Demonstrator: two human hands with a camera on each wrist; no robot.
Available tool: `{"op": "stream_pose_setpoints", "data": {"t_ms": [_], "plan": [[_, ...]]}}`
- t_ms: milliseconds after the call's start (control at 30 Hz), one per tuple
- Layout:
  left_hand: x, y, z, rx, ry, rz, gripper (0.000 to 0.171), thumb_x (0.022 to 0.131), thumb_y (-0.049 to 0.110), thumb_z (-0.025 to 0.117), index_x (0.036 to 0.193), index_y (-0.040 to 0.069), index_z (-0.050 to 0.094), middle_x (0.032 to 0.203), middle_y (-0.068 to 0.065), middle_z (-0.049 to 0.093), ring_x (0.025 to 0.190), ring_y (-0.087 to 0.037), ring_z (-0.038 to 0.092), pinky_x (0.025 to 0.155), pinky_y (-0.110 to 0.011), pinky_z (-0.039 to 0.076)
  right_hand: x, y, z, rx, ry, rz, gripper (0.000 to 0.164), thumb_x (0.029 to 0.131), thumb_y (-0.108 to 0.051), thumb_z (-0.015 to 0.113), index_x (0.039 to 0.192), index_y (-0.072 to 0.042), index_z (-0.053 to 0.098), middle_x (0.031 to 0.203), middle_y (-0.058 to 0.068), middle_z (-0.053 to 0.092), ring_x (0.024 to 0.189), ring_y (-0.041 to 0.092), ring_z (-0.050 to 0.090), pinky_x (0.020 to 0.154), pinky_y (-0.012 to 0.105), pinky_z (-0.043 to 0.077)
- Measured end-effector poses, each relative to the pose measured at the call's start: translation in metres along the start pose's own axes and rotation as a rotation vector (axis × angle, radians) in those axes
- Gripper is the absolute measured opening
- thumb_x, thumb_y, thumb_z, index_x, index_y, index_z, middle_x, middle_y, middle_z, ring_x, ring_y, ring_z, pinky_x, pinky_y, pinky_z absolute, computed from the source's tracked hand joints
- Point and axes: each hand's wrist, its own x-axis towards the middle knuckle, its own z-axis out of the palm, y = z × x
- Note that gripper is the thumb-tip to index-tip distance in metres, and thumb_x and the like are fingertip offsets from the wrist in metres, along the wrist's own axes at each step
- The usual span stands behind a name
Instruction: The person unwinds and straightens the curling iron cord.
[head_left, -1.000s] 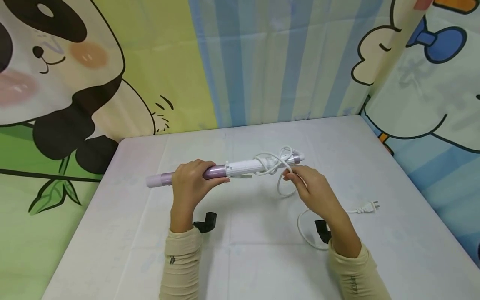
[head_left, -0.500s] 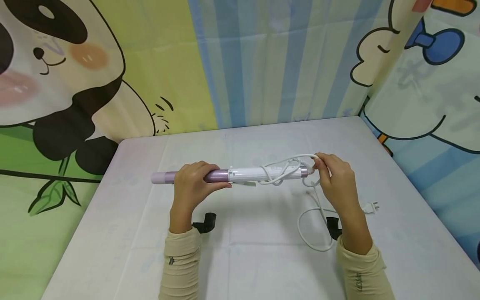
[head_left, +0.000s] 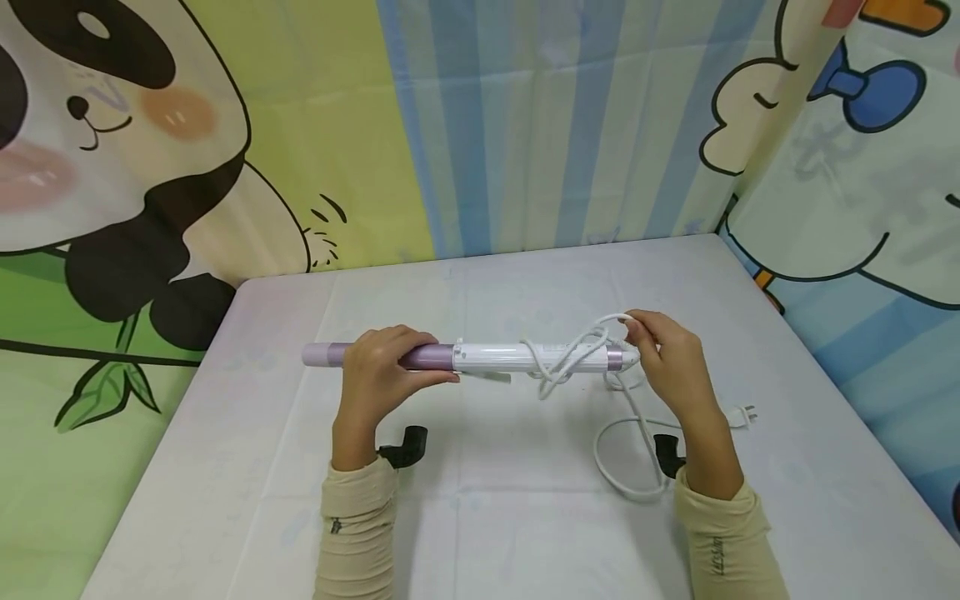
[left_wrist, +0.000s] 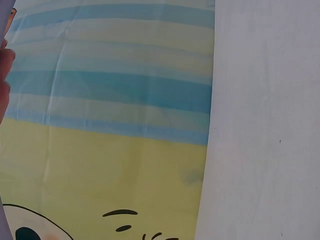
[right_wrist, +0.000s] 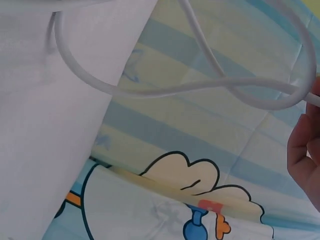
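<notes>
A curling iron (head_left: 495, 358), purple at the left with a pale tip and white toward the right, is held level above the table. My left hand (head_left: 382, 367) grips its purple part, thumb below. White power cord (head_left: 558, 371) loops loosely around the iron's right part. At that end my right hand (head_left: 671, 354) pinches a strand of the cord between thumb and fingers. In the right wrist view, crossing loops of the cord (right_wrist: 150, 92) run to the fingers (right_wrist: 305, 150). The left wrist view catches only a sliver of fingers (left_wrist: 5, 65) at its left edge.
The cord's two-pin plug (head_left: 742, 416) lies on the white-covered table (head_left: 525, 533), right of the right wrist. A loop of cord rests on the cloth. Black wrist mounts (head_left: 405, 447) sit at both wrists. A cartoon-printed curtain (head_left: 525, 125) stands behind the table.
My right hand has moved right and slightly up, drawing the cord out toward the iron's end. The iron has turned level and shifted slightly right. My left hand keeps its hold.
</notes>
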Motion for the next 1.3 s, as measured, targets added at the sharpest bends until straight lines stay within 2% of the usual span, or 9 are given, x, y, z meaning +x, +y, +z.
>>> {"op": "stream_pose_setpoints", "data": {"t_ms": [67,133,300,500,700,900,1033,1133,1300], "plan": [[-0.001,-0.001,0.000,-0.003,0.005,-0.014,0.046,0.049,0.047,0.083,0.077,0.014,0.070,0.070,0.001,0.067,0.060,-0.014,0.059,0.058,-0.030,0.045,0.000,0.000,-0.001,-0.007,-0.081,0.040,0.021,0.092,-0.004,0.050,0.107,0.005,0.061,0.094,0.021,0.065,0.082,0.032,0.062,0.070,0.042,0.048],[-0.001,-0.001,0.000,-0.007,0.021,-0.035,0.046,0.048,0.045,0.084,0.078,0.013,0.070,0.071,0.001,0.068,0.061,-0.015,0.060,0.057,-0.031,0.044,-0.001,0.001,-0.001,-0.008,-0.157,0.076,0.021,0.093,-0.004,0.048,0.107,0.005,0.060,0.096,0.021,0.065,0.084,0.034,0.062,0.072,0.047,0.048],[0.000,-0.001,-0.001,0.034,0.073,-0.098,0.049,0.047,0.042,0.086,0.080,0.010,0.070,0.072,-0.003,0.068,0.062,-0.019,0.062,0.056,-0.033,0.041,-0.001,-0.001,-0.003,-0.016,-0.325,0.090,0.023,0.096,-0.012,0.045,0.106,0.002,0.060,0.079,0.013,0.063,0.076,0.027,0.061,0.068,0.040,0.048],[-0.001,-0.001,0.000,0.137,0.094,-0.157,0.050,0.050,0.044,0.085,0.080,0.007,0.070,0.071,-0.007,0.068,0.059,-0.020,0.062,0.054,-0.033,0.041,-0.003,-0.010,-0.008,0.017,-0.424,-0.024,0.021,0.093,-0.009,0.049,0.106,0.001,0.062,0.084,0.007,0.065,0.071,0.017,0.060,0.066,0.033,0.049],[-0.002,-0.004,0.000,0.208,0.039,-0.179,0.049,0.052,0.046,0.083,0.080,0.008,0.069,0.071,-0.007,0.068,0.059,-0.021,0.061,0.053,-0.033,0.041,-0.008,-0.017,-0.019,0.106,-0.247,-0.192,0.013,0.089,0.000,0.053,0.097,-0.001,0.063,0.071,-0.006,0.058,0.071,0.003,0.057,0.058,0.019,0.040],[-0.003,-0.005,0.000,0.209,-0.008,-0.176,0.048,0.053,0.046,0.083,0.080,0.009,0.069,0.071,-0.006,0.068,0.059,-0.020,0.061,0.054,-0.034,0.041,-0.008,-0.019,-0.023,0.229,-0.102,-0.204,0.015,0.088,0.006,0.051,0.095,0.000,0.063,0.068,-0.003,0.057,0.067,-0.004,0.051,0.054,0.016,0.033],[-0.003,-0.005,0.000,0.194,-0.030,-0.161,0.047,0.051,0.044,0.084,0.080,0.010,0.069,0.071,-0.005,0.068,0.059,-0.019,0.062,0.055,-0.034,0.042,-0.007,-0.017,-0.024,0.299,-0.028,-0.175,0.018,0.086,0.012,0.050,0.096,0.003,0.062,0.067,-0.004,0.054,0.062,-0.002,0.047,0.050,0.014,0.032],[-0.004,-0.006,-0.001,0.182,-0.055,-0.153,0.047,0.050,0.045,0.085,0.079,0.011,0.069,0.071,-0.003,0.068,0.059,-0.019,0.061,0.055,-0.033,0.042,-0.006,-0.016,-0.024,0.357,0.065,-0.124,0.017,0.087,0.012,0.048,0.097,0.007,0.061,0.067,-0.009,0.054,0.064,-0.002,0.050,0.057,0.008,0.037],[-0.008,-0.011,-0.005,0.112,-0.099,-0.156,0.046,0.049,0.045,0.085,0.078,0.013,0.069,0.070,0.000,0.067,0.058,-0.017,0.058,0.056,-0.032,0.042,-0.004,-0.010,-0.025,0.528,0.237,0.041,0.017,0.093,0.000,0.046,0.099,0.008,0.059,0.068,-0.010,0.054,0.064,0.001,0.055,0.066,0.009,0.045]]}}
